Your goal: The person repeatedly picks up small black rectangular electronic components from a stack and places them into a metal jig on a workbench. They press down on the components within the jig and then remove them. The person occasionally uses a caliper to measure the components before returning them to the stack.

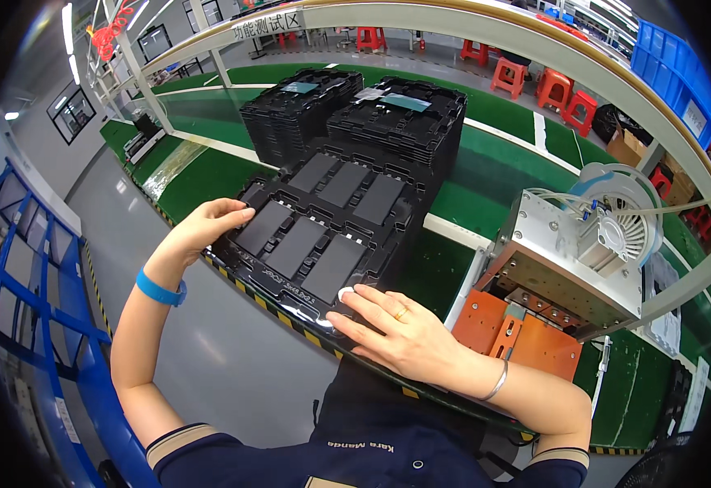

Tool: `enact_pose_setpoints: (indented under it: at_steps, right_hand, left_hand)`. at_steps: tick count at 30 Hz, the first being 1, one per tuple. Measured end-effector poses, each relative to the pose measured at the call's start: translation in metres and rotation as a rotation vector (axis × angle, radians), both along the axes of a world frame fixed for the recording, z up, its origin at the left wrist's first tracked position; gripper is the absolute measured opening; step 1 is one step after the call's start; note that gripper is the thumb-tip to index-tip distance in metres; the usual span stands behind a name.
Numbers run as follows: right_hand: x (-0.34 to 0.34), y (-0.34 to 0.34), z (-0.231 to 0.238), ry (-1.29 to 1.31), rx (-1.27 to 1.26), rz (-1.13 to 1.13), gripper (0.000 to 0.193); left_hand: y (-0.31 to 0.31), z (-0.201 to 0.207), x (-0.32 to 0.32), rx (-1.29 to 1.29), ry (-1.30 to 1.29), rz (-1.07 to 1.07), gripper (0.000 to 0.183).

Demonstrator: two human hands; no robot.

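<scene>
A black plastic tray [277,274] lies at the near edge of the green bench, with flat dark rectangular panels [333,267] in its pockets. The panels look like small screens, set in two rows. At the tray's left edge, my left hand [207,227] is closed on the rim, thumb and fingers together. Across from it, my right hand [404,329] lies on the near right corner with its fingers stretched out. A white cover sits on one of its fingertips. The undersides of both hands are hidden.
Two tall stacks of black trays [404,122] stand behind this tray. To the right is a metal press-like machine [571,252] with an orange base plate [526,337]. A white frame rail [420,20] crosses above. A blue rack [42,325] stands at the left.
</scene>
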State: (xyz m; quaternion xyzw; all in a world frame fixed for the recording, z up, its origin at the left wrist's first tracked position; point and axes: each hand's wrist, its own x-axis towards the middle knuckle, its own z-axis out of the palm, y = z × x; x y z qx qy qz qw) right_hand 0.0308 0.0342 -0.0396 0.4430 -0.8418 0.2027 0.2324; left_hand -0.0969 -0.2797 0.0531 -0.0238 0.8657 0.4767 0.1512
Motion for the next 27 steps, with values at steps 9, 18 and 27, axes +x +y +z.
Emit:
enact_pose_setpoints:
  at_steps: [9, 18, 27]
  right_hand:
    - [-0.001, -0.001, 0.004, -0.005, -0.104, 0.041, 0.058]
    - [0.002, 0.001, 0.009, 0.129, -0.122, 0.058, 0.043]
    - [0.0, -0.005, 0.009, 0.095, -0.053, 0.029, 0.039]
  left_hand:
    - [-0.016, -0.037, 0.008, 0.824, 0.043, -0.002, 0.048]
    - [-0.119, -0.035, -0.042, 0.982, 0.253, 0.067, 0.043]
    - [-0.249, -0.11, -0.079, 0.957, 0.367, 0.183, 0.048]
